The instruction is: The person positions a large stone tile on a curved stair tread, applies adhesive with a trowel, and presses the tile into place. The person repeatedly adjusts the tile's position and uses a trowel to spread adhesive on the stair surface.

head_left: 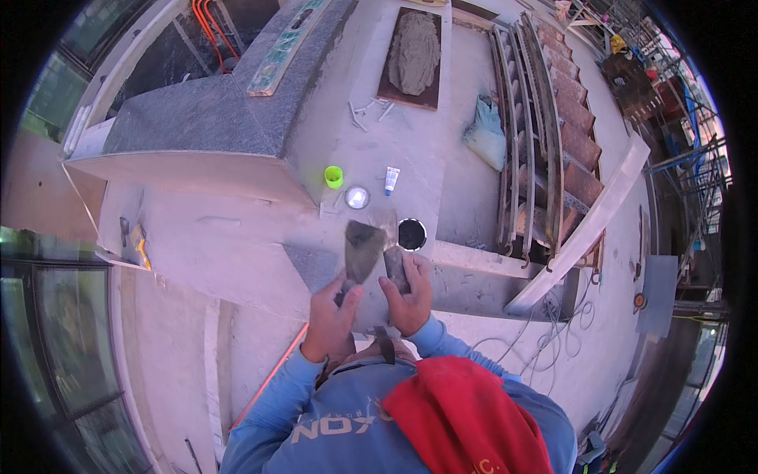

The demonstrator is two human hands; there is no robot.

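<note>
I hold a scraper (363, 246) and a second flat tool (397, 265) side by side before my chest, both pointing toward twelve o'clock; I cannot tell whether they touch. My forearms rise from six o'clock in blue sleeves, elbows bent, wrists drawn toward each other. My left hand (330, 313) is curled around the scraper's handle, thumb along it. My right hand (410, 295) is closed on the flat tool's dark lower part, thumb on its near face, fingers mostly hidden behind. Just beside the tools, between two and three o'clock, an open tin (411, 235) shows dark inside. A round lid (357, 197) and green cup (333, 177) lie toward eleven, a tube (392, 181) near twelve, and farther that way a board (432, 102) bearing a grey mound (414, 54).
</note>
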